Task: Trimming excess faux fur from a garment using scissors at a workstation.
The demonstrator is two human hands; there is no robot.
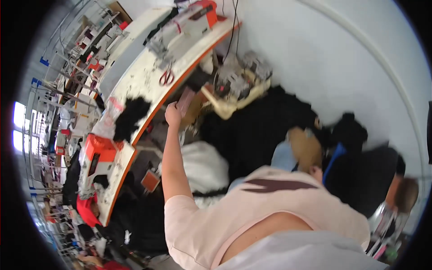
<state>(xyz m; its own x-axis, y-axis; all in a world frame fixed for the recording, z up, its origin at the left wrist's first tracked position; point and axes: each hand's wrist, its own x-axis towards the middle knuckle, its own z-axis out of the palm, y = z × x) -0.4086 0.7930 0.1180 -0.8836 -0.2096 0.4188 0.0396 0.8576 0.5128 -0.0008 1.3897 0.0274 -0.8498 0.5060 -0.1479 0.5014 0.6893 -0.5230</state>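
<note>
My left arm reaches forward beside the worktable. At its end my left hand [173,115] is closed, gripping the near end of a flat pinkish-mauve thing [185,101] whose kind is blurred. Close to my right side, my right hand [316,173] shows only in small part, beside a brown piece [305,147] that looks like card or cloth. Whether its fingers grip that piece is hidden. Beyond it spreads a large heap of black cloth [256,130]. A white bulging sack [203,166] stands to the right of my left forearm.
The long white table [144,76] with an orange edge curves along my left. Red-handled scissors [166,77], black fabric scraps [131,118] and an orange-and-white sewing machine [101,150] are on it. Machine parts [236,81] lie by the wall. A black chair [360,180] stands at my right.
</note>
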